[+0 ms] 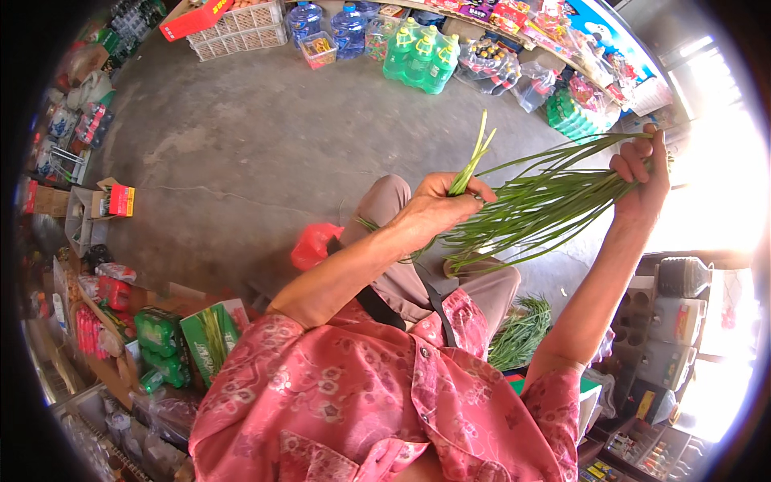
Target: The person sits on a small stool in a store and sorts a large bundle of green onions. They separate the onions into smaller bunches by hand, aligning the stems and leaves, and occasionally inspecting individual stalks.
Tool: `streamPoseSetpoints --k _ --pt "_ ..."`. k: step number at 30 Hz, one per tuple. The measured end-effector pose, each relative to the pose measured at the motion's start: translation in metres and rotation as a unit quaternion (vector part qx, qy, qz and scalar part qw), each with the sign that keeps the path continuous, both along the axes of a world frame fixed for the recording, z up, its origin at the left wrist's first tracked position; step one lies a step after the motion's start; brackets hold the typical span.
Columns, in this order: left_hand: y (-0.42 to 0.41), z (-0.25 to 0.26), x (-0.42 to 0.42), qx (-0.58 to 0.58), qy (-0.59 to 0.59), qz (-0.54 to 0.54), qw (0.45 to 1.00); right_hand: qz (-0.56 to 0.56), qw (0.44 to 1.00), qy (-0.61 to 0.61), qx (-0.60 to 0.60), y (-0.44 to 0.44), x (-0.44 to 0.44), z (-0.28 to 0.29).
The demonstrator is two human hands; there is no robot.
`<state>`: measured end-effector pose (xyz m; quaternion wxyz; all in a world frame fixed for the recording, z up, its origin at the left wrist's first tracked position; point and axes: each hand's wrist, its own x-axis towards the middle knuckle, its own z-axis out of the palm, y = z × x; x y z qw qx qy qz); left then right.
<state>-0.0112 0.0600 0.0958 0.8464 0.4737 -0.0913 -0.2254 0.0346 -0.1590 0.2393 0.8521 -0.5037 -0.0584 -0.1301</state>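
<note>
Long green garlic chives stretch between my two hands over my lap. My left hand is closed around a few stalks, whose pale ends stick up past the thumb; longer leaves run from it towards the right. Higher up at the right, my right hand grips the larger bunch near one end, and its leaves fan out and hang down to the left. A heap of similar greens lies low beside my right thigh. More pale-green stalks rest in a green-and-white carton at the lower left.
A red plastic bag lies by my knee on the concrete floor. Packs of green bottles, water jugs and a crate line the far side. Large plastic jugs stand at the right, and boxed goods at the left.
</note>
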Motion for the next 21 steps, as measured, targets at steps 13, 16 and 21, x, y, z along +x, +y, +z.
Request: streamPoseSetpoints --k 13,16,21 --pt "0.016 -0.011 0.005 0.006 0.021 0.085 0.996 0.074 0.996 -0.002 0.039 0.005 0.014 -0.008" --pt "0.017 -0.014 0.004 -0.007 0.021 0.084 0.996 0.089 0.995 -0.003 0.037 0.006 0.014 -0.009" --pt "0.024 -0.016 0.004 -0.018 0.053 0.094 0.994 0.064 0.998 0.006 -0.019 0.005 0.012 -0.004"
